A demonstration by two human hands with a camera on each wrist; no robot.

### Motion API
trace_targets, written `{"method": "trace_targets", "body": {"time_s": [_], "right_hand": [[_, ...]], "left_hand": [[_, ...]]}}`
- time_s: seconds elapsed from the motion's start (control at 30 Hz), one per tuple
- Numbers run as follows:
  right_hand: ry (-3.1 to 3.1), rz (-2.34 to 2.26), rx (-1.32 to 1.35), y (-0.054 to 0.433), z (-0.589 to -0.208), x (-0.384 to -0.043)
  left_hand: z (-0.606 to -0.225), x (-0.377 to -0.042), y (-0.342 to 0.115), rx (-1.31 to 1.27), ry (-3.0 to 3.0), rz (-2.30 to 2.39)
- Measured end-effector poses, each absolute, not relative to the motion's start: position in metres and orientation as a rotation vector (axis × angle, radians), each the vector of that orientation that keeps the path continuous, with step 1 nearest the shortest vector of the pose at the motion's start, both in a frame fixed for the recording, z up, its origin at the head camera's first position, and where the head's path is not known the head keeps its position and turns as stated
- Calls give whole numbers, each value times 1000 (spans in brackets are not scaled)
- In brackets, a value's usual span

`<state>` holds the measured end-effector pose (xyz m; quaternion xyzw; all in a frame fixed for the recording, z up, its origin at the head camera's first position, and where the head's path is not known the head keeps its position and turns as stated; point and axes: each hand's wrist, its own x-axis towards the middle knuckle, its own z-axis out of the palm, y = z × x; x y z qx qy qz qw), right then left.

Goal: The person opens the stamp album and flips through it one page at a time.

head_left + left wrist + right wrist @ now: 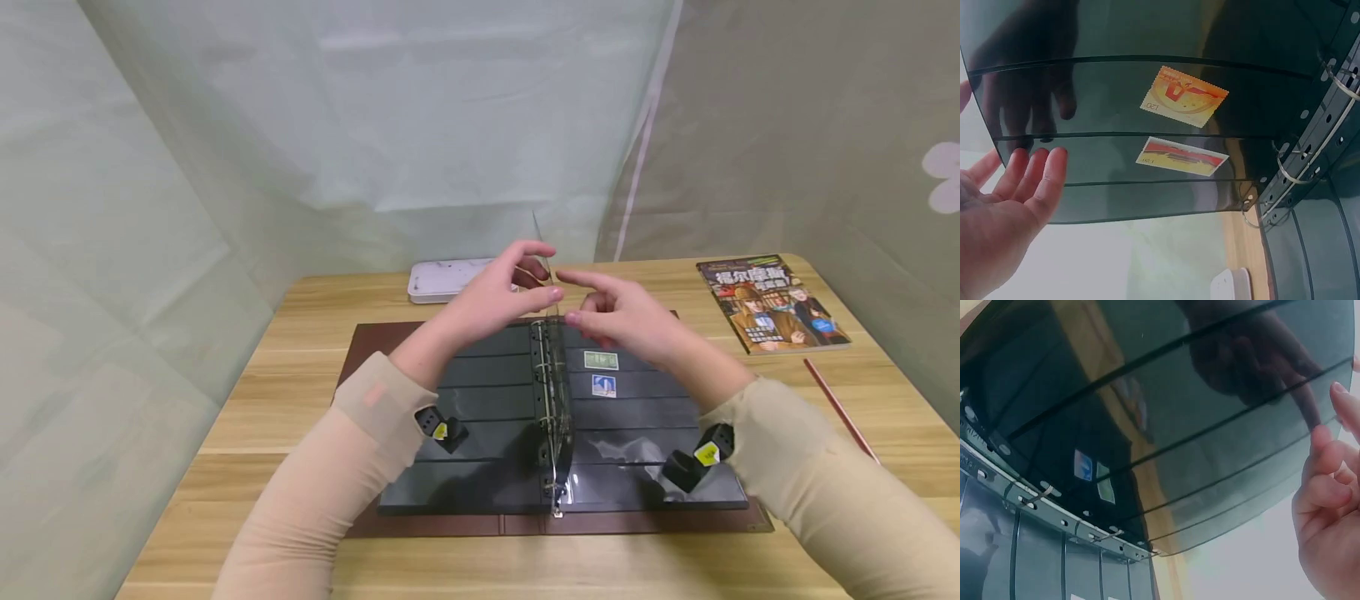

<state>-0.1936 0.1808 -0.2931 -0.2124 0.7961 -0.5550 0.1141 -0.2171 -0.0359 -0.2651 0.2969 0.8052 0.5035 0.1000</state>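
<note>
A ring album with a smooth brown cover lies open at the near middle of the table, its dark pages divided into strip pockets. One glossy, thin page stands nearly upright from the metal rings, bowing slightly; its left face carries an orange stamp with scalloped edges and a red-and-yellow stamp. The left hand is at this face, grip wide, fingers loosely bent and thumb apart. The right hand is at the other face, grip also wide: its index finger is extended, touching the sheet, the others folded. On the right page lie a green stamp and a blue stamp.

The table has pale, striped wood grain and a rounded far right corner. A white marbled case sits at the far side, a glossy magazine far right, a slim red stick nearer. Creased pale cloth hangs behind.
</note>
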Motion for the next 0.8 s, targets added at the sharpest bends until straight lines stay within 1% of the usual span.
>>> {"method": "trace_targets", "body": {"time_s": [0.33,0.63,0.8], "right_hand": [[2416,-1544,-579,205,-308,-196],[2508,-1440,-540,232,-328,-196],[2501,-1438,-477,246,-338,-194]], "left_hand": [[-263,-217,-44,880,2456,1421],[-265,-218,-52,871,2450,1435],[-269,-219,-58,883,2450,1479]]}}
